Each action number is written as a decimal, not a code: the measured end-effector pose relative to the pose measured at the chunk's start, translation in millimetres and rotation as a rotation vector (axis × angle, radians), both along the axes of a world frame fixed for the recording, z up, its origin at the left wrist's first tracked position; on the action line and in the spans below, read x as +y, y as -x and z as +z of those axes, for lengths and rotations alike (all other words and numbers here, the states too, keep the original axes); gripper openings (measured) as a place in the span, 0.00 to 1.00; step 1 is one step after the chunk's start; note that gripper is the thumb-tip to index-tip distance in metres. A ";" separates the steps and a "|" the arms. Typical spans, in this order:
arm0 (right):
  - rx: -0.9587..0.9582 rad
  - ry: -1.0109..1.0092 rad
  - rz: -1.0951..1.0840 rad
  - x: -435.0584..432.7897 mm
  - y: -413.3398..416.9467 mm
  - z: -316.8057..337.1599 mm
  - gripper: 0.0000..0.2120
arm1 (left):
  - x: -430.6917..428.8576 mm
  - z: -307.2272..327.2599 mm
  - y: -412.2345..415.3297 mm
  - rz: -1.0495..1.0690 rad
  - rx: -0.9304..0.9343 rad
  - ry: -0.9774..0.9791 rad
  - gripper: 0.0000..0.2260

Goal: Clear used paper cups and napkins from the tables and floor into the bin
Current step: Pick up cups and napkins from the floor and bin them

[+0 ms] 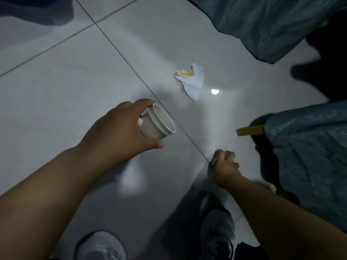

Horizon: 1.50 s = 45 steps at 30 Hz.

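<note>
Left hand (120,132) is closed around nested white paper cups (158,123), two rims visible, one inside the other. Cups are held tilted, mouths facing up and to the right, thumb under the lower wall, fingers over the top. A scrap of something pale is seen pinched behind the cups against the palm; what it is cannot be told.

Right hand (224,168) is low over the floor tiles (65,87), fingers curled into a loose fist. Something thin and pale appears at the fingertips, too blurred to identify, so whether anything is gripped cannot be told.

Crumpled white napkin (192,81), with a yellowish stained patch on its upper left, lies on the floor beyond both hands, just right of the dark grout line. It is untouched, nearer the cups than the right hand, clear of both.

A yellow bar-shaped object (250,130) sticks out from under teal cloth (309,151) at right, between napkin and right hand in depth. More teal cloth is draped at top right. Two light shoes (101,246) are seen at the bottom edge. Lighting is dim.
</note>
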State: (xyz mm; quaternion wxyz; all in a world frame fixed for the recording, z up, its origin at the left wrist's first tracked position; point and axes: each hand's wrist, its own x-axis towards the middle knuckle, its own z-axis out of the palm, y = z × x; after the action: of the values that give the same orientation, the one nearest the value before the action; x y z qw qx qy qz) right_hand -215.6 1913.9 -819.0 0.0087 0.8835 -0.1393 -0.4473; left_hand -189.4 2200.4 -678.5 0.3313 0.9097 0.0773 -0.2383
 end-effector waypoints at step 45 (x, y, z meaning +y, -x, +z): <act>-0.394 -0.435 0.372 87.4 -69.8 151.9 0.13 | 5.5 106.5 47.5 0.311 0.104 0.027 0.36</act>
State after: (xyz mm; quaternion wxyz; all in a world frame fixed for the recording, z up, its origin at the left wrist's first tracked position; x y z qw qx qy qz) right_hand -145.8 2001.3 -667.1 -0.1254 0.9443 0.1239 -0.2780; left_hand -236.9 2205.9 -572.0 0.3718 0.8686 0.2312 -0.2320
